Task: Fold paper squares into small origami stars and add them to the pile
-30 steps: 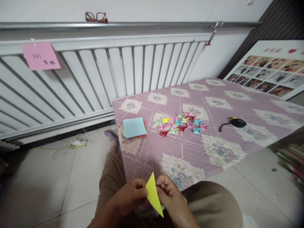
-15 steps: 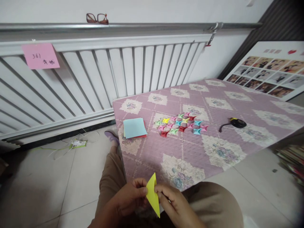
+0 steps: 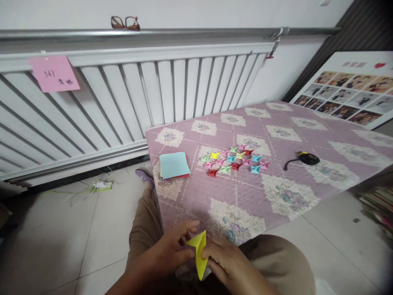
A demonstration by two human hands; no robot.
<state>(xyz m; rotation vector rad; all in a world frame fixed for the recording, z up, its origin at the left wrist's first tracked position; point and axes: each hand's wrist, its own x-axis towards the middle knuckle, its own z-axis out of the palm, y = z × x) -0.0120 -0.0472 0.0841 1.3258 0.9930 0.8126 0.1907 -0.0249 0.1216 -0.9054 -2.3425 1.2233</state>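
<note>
A folded sheet of yellow paper (image 3: 200,256) is over my lap at the near edge of the table, with one flap standing out to the left. My right hand (image 3: 225,260) pinches its right side between thumb and fingers. To the left of the paper, my left hand (image 3: 172,250) has its thumb and fingers apart around the flap; whether a fingertip touches it is hard to tell. Beyond the hands, several small folded paper pieces (image 3: 235,166) in red, pink, green, blue and yellow lie in rows. A stack of square paper (image 3: 175,165), light blue on top, lies left of them.
A purple floral cloth (image 3: 196,205) covers the table. At its right lies a black object with a short cord or strap (image 3: 308,158). Behind stands a white radiator (image 3: 178,90), with glasses (image 3: 125,23) on the pipe above. A power strip (image 3: 102,186) with cables lies on the floor.
My left fingers have loosened from the yellow paper and spread. The paper has turned and a flap now opens to the left, while my right hand keeps its pinch.
</note>
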